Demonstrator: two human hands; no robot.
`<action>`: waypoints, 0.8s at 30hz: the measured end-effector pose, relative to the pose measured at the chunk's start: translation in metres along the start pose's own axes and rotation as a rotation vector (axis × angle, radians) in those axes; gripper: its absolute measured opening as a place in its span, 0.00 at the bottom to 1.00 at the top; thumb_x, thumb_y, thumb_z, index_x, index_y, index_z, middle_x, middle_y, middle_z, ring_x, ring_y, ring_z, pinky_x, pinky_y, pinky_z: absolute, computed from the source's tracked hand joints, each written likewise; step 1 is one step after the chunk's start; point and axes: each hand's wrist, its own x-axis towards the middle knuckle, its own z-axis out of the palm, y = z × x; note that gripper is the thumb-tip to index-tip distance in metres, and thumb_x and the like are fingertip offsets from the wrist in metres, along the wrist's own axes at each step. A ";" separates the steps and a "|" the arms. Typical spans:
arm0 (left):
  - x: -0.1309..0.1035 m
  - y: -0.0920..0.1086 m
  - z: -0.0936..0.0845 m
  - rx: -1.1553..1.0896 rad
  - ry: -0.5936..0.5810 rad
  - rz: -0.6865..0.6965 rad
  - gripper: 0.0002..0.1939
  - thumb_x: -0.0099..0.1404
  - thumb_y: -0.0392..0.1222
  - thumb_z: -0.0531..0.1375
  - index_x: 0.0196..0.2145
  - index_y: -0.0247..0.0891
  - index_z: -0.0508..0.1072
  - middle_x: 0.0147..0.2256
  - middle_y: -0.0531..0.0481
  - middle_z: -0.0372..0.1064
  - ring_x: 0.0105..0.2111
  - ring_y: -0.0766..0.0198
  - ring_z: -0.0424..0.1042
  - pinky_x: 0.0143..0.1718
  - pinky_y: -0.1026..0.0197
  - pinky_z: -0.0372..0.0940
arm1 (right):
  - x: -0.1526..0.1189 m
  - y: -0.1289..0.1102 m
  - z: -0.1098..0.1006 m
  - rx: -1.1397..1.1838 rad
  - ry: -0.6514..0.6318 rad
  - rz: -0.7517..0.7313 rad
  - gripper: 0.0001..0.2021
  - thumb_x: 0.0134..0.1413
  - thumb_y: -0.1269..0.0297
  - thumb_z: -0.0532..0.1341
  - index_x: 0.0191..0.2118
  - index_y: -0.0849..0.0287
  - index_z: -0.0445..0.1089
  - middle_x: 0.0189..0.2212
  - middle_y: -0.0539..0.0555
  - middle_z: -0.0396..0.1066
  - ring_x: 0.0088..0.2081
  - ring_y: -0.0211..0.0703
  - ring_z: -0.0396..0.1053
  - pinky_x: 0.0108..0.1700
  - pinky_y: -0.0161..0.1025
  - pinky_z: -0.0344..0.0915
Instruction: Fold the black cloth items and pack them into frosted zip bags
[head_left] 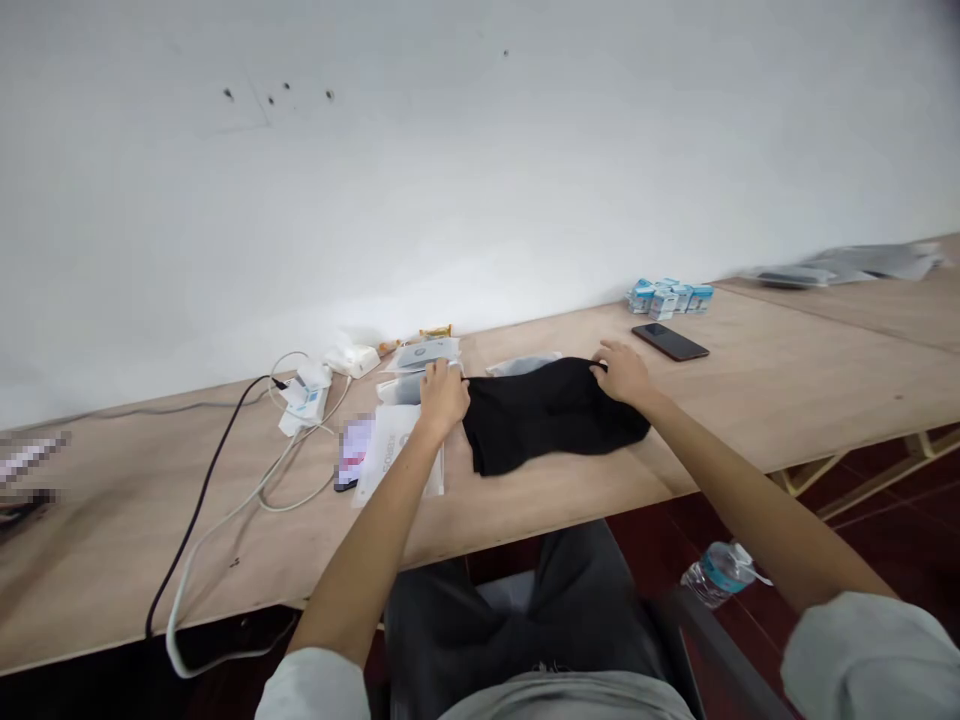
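Note:
A black cloth [551,415] lies spread on the wooden table, close to its front edge. At its upper left corner, my left hand [444,398] is closed on the fabric edge. My right hand [621,374] pinches the upper edge of the same cloth near its right end. Beside my left forearm lies a clear printed plastic bag [386,450], partly covered by the arm. Packaged items [424,353] sit just behind my left hand, and another plastic-wrapped item [523,364] lies behind the cloth.
A dark phone [670,341] and small blue-white boxes [667,298] are at the back right. To the left are a lit phone [355,452], a power strip [307,400] and cables. Grey plastic packages [847,265] lie far right. A water bottle [718,573] stands below the table.

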 end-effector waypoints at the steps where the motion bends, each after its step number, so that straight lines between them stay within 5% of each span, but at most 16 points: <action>1: 0.002 0.003 0.002 0.011 0.040 -0.007 0.15 0.69 0.41 0.52 0.50 0.36 0.71 0.59 0.38 0.59 0.59 0.45 0.56 0.54 0.47 0.58 | 0.002 -0.004 0.002 0.023 0.067 0.022 0.13 0.59 0.66 0.55 0.46 0.62 0.72 0.61 0.66 0.62 0.61 0.61 0.59 0.60 0.57 0.58; 3: -0.001 0.008 0.008 0.019 0.008 0.067 0.19 0.70 0.45 0.51 0.54 0.34 0.68 0.60 0.36 0.57 0.59 0.44 0.55 0.55 0.46 0.58 | -0.002 -0.014 0.006 0.062 0.095 -0.019 0.14 0.60 0.62 0.55 0.47 0.62 0.72 0.61 0.67 0.61 0.61 0.61 0.58 0.60 0.58 0.57; 7: -0.022 0.011 0.027 0.029 -0.321 0.238 0.23 0.70 0.52 0.50 0.50 0.31 0.72 0.57 0.34 0.61 0.59 0.41 0.56 0.56 0.43 0.56 | -0.025 -0.029 0.016 0.070 -0.163 -0.234 0.19 0.59 0.48 0.57 0.38 0.58 0.76 0.61 0.63 0.61 0.64 0.63 0.54 0.62 0.61 0.53; 11: -0.033 0.008 0.034 0.001 -0.361 0.242 0.17 0.68 0.46 0.54 0.46 0.32 0.73 0.55 0.36 0.63 0.58 0.44 0.58 0.56 0.46 0.57 | -0.039 -0.030 0.022 0.073 -0.292 -0.303 0.14 0.54 0.56 0.62 0.40 0.60 0.76 0.62 0.65 0.61 0.66 0.65 0.52 0.63 0.62 0.52; 14: -0.038 0.003 0.022 -0.108 -0.273 0.247 0.10 0.65 0.39 0.57 0.42 0.35 0.74 0.56 0.41 0.63 0.57 0.48 0.59 0.55 0.49 0.59 | -0.043 -0.026 0.012 0.137 -0.270 -0.331 0.07 0.52 0.63 0.62 0.36 0.58 0.75 0.62 0.61 0.62 0.66 0.62 0.51 0.63 0.61 0.52; 17: -0.048 -0.005 -0.004 -0.244 -0.244 0.345 0.06 0.64 0.40 0.59 0.37 0.37 0.74 0.55 0.43 0.64 0.55 0.51 0.62 0.55 0.50 0.59 | -0.052 -0.022 -0.018 0.282 -0.337 -0.356 0.07 0.51 0.59 0.63 0.32 0.57 0.75 0.61 0.60 0.63 0.64 0.62 0.56 0.61 0.57 0.57; 21: -0.062 -0.008 -0.032 -0.423 -0.583 0.567 0.19 0.66 0.55 0.56 0.33 0.39 0.77 0.49 0.46 0.70 0.47 0.57 0.71 0.51 0.57 0.63 | -0.067 -0.022 -0.057 0.463 -0.631 -0.438 0.19 0.57 0.47 0.58 0.25 0.54 0.74 0.55 0.54 0.71 0.56 0.58 0.67 0.55 0.50 0.65; 24: -0.068 0.003 -0.017 -0.406 -0.438 0.510 0.25 0.69 0.58 0.49 0.43 0.38 0.77 0.52 0.43 0.70 0.52 0.54 0.68 0.56 0.54 0.60 | -0.069 -0.025 -0.050 0.461 -0.453 -0.375 0.21 0.61 0.45 0.53 0.36 0.53 0.77 0.55 0.54 0.71 0.58 0.57 0.65 0.59 0.50 0.62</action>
